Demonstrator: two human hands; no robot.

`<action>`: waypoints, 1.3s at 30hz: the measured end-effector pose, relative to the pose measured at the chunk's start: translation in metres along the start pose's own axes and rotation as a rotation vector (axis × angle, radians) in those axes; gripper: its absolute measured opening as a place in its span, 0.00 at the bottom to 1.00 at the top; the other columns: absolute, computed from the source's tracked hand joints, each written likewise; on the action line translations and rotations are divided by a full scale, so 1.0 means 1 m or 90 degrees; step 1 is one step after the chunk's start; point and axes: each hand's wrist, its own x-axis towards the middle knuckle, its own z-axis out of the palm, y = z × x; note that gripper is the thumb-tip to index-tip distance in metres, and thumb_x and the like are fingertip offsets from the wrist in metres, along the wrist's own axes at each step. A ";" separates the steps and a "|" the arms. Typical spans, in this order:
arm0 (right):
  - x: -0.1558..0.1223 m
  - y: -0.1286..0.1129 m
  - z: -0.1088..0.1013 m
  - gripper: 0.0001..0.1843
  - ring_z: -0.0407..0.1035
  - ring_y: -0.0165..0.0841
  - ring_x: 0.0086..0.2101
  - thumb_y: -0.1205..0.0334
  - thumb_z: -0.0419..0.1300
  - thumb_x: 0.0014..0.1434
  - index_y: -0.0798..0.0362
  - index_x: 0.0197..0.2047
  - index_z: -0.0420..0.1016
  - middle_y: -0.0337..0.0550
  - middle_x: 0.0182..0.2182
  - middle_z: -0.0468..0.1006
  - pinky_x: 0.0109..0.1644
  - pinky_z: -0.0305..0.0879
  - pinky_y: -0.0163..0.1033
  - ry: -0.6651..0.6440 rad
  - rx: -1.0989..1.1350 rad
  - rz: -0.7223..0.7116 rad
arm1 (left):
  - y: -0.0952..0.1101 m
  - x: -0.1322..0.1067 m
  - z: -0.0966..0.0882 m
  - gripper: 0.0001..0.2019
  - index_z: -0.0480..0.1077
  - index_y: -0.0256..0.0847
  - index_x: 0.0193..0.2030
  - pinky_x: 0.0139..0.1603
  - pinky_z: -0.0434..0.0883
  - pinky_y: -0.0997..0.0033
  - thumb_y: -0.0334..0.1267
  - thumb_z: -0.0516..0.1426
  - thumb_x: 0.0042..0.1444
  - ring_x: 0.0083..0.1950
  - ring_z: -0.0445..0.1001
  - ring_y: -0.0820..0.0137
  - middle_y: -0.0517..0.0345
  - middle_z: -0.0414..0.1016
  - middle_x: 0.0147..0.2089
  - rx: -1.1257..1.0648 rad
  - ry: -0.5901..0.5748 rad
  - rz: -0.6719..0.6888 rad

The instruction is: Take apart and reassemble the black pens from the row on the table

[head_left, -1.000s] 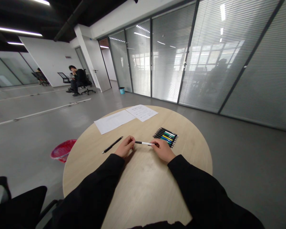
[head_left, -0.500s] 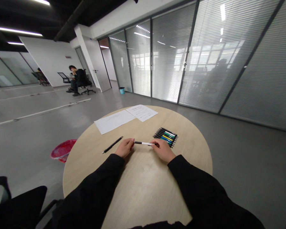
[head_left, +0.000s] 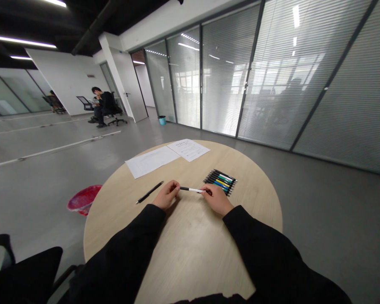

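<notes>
The left hand (head_left: 166, 196) is edging rightward, pinching the pen (head_left: 191, 190). The right hand (head_left: 216, 199) is pinching too, ideally keeping it straight.

Head-worn view — forward and down across the round table (head_left: 196, 249)

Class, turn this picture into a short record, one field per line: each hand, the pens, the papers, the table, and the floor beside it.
Left hand: holds the black end of a pen
Right hand: holds the same pen at its other end
Loose pen: black, lying left of the left hand
Pen row: side by side, several colours, partly hidden by the right hand
Papers: two white sheets, toward the far edge
Table: round, pale wood
Floor: red basket, left of the table
</notes>
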 end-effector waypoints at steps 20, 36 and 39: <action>0.000 0.001 0.001 0.08 0.65 0.29 0.29 0.67 0.57 0.59 0.54 0.35 0.78 0.39 0.29 0.76 0.35 0.58 0.34 0.005 0.014 -0.017 | -0.005 0.001 0.001 0.25 0.61 0.42 0.21 0.24 0.54 0.72 0.61 0.52 0.57 0.20 0.56 0.73 0.65 0.59 0.18 0.005 0.007 -0.056; 0.000 0.000 0.000 0.07 0.65 0.29 0.28 0.67 0.58 0.57 0.55 0.35 0.79 0.39 0.27 0.76 0.33 0.56 0.33 -0.002 0.033 -0.002 | 0.002 0.000 -0.001 0.22 0.62 0.41 0.24 0.25 0.56 0.72 0.57 0.53 0.58 0.22 0.58 0.73 0.64 0.61 0.20 0.021 -0.001 -0.006; -0.001 -0.001 0.001 0.08 0.66 0.29 0.28 0.65 0.58 0.58 0.55 0.36 0.79 0.39 0.28 0.77 0.33 0.57 0.33 -0.014 0.039 0.010 | 0.001 0.000 0.000 0.22 0.62 0.41 0.24 0.25 0.56 0.72 0.57 0.54 0.58 0.22 0.58 0.73 0.64 0.61 0.20 0.001 0.010 -0.012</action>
